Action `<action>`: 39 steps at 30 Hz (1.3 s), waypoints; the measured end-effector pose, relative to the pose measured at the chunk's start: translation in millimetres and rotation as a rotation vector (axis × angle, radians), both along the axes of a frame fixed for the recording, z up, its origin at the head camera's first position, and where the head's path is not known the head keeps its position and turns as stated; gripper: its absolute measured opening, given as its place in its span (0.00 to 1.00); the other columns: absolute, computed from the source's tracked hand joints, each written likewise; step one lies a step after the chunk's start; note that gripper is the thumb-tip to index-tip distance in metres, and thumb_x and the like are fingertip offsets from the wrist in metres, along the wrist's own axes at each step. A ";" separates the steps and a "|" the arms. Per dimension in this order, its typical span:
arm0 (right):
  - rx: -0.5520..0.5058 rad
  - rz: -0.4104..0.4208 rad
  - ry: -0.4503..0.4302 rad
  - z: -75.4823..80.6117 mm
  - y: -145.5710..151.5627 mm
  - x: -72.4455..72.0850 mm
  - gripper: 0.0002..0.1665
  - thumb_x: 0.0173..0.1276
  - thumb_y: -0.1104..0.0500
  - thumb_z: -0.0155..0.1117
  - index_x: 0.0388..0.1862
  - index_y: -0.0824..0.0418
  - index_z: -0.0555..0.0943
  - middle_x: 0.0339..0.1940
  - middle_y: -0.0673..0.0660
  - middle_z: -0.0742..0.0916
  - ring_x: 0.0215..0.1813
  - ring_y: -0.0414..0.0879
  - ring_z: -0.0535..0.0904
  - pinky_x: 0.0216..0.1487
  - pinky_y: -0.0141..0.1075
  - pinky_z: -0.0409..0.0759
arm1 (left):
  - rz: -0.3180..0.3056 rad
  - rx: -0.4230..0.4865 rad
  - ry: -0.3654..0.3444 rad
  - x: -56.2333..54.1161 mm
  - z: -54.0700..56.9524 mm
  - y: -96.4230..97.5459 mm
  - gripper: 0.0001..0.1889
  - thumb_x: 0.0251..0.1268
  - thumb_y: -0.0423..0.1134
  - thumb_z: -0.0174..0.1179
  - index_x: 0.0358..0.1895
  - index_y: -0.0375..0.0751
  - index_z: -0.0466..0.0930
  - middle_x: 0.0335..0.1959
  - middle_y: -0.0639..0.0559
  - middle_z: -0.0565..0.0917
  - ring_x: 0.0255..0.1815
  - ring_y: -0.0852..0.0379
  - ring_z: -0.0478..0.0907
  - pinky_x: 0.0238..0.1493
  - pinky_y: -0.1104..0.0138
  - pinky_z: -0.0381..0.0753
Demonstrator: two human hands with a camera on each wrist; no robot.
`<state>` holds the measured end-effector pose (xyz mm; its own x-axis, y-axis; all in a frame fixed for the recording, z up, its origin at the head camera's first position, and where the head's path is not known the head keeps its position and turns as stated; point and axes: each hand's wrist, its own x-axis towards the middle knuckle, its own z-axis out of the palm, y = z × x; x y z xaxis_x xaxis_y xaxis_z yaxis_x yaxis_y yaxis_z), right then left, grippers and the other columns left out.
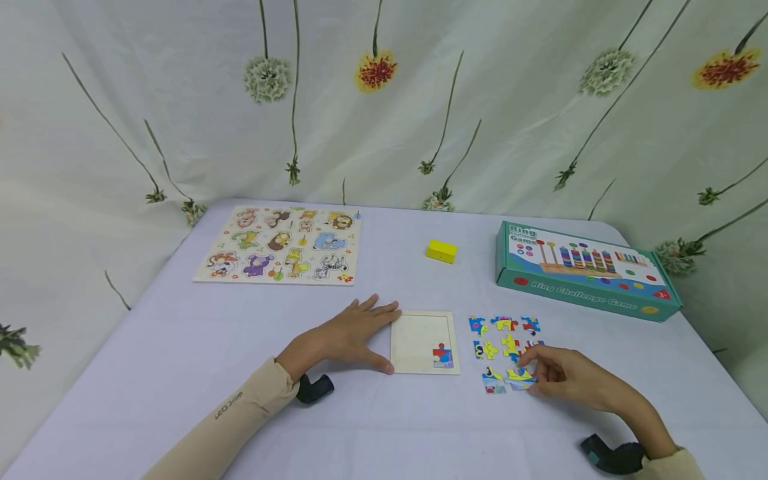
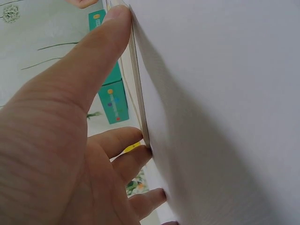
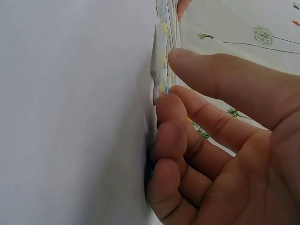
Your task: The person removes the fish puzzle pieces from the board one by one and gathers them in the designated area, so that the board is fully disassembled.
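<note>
My left hand [image 1: 354, 332] lies spread at the left side of a square wooden puzzle tray [image 1: 414, 343]. Its thumb and fingertips touch the tray's edge, as the left wrist view also shows. One blue and red jigsaw piece [image 1: 443, 357] sits in the tray's lower right corner. To the right of the tray, several colourful jigsaw pieces [image 1: 504, 323] lie in loose rows. With thumb and index finger, my right hand [image 1: 570, 379] pinches a bottom-row jigsaw piece [image 1: 519, 377], which stands tilted in the right wrist view [image 3: 158, 54]. The other right fingers are curled.
An animal puzzle board [image 1: 279, 247] lies at the back left of the white-covered table [image 1: 300, 427]. A small yellow block [image 1: 441, 251] stands behind the tray. At the back right is a green Ring Challenge Game box [image 1: 588, 270]. A floral curtain hangs behind.
</note>
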<state>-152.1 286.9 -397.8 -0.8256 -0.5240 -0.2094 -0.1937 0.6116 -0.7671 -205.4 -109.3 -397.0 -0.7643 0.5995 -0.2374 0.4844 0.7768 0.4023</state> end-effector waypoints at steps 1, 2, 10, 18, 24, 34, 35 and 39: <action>0.003 -0.001 0.006 -0.1 0.2 0.0 0.18 0.61 0.59 0.69 0.48 0.62 0.77 0.27 0.51 0.78 0.27 0.38 0.72 0.27 0.29 0.70 | 0.000 0.001 0.000 -0.1 -0.2 0.0 0.53 0.46 0.66 0.68 0.76 0.52 0.54 0.77 0.60 0.51 0.79 0.50 0.36 0.76 0.51 0.37; 0.003 0.001 0.013 0.0 0.4 0.2 0.18 0.61 0.58 0.69 0.48 0.62 0.77 0.27 0.50 0.77 0.27 0.38 0.72 0.26 0.29 0.70 | -0.001 0.002 0.000 -0.2 -0.3 0.0 0.53 0.45 0.66 0.68 0.76 0.52 0.54 0.77 0.60 0.51 0.79 0.50 0.36 0.76 0.51 0.37; -0.010 0.028 0.052 1.0 0.6 -0.3 0.15 0.63 0.61 0.66 0.48 0.61 0.78 0.26 0.49 0.77 0.27 0.39 0.73 0.26 0.31 0.70 | -0.004 0.009 0.000 -0.6 -0.4 0.1 0.53 0.46 0.66 0.68 0.75 0.51 0.55 0.77 0.59 0.52 0.79 0.49 0.37 0.76 0.50 0.37; 0.016 -0.014 0.176 10.7 -18.1 -7.5 0.16 0.65 0.57 0.66 0.50 0.59 0.78 0.30 0.49 0.78 0.34 0.40 0.74 0.34 0.29 0.75 | -0.006 -0.003 0.005 -0.6 0.2 0.2 0.53 0.46 0.66 0.68 0.75 0.51 0.55 0.77 0.60 0.52 0.79 0.49 0.37 0.76 0.50 0.37; -0.014 0.009 0.253 17.1 -43.9 -16.1 0.22 0.65 0.53 0.66 0.56 0.57 0.77 0.40 0.49 0.83 0.43 0.43 0.76 0.43 0.31 0.79 | -0.011 -0.002 0.006 -1.1 0.8 0.3 0.53 0.46 0.66 0.68 0.75 0.51 0.55 0.77 0.59 0.52 0.79 0.48 0.37 0.76 0.50 0.38; -0.107 0.102 0.232 9.2 -81.6 -32.0 0.26 0.64 0.54 0.68 0.60 0.58 0.76 0.50 0.54 0.83 0.47 0.49 0.77 0.46 0.33 0.80 | -0.007 -0.001 -0.001 -0.7 1.7 0.9 0.53 0.46 0.66 0.68 0.76 0.51 0.54 0.77 0.60 0.51 0.79 0.49 0.37 0.76 0.50 0.37; -0.113 0.107 0.220 7.8 -84.6 -33.0 0.26 0.64 0.54 0.68 0.60 0.59 0.76 0.51 0.54 0.83 0.48 0.49 0.77 0.46 0.33 0.80 | -0.005 -0.002 -0.003 -0.6 1.5 0.9 0.53 0.46 0.66 0.68 0.76 0.51 0.54 0.77 0.60 0.51 0.79 0.49 0.37 0.76 0.51 0.37; -0.122 0.126 0.183 2.1 -95.0 -36.1 0.25 0.65 0.56 0.67 0.59 0.60 0.77 0.51 0.54 0.82 0.48 0.49 0.75 0.45 0.32 0.79 | -0.001 -0.006 -0.003 -0.5 1.2 1.2 0.53 0.46 0.66 0.68 0.76 0.52 0.54 0.77 0.60 0.51 0.79 0.49 0.37 0.76 0.50 0.37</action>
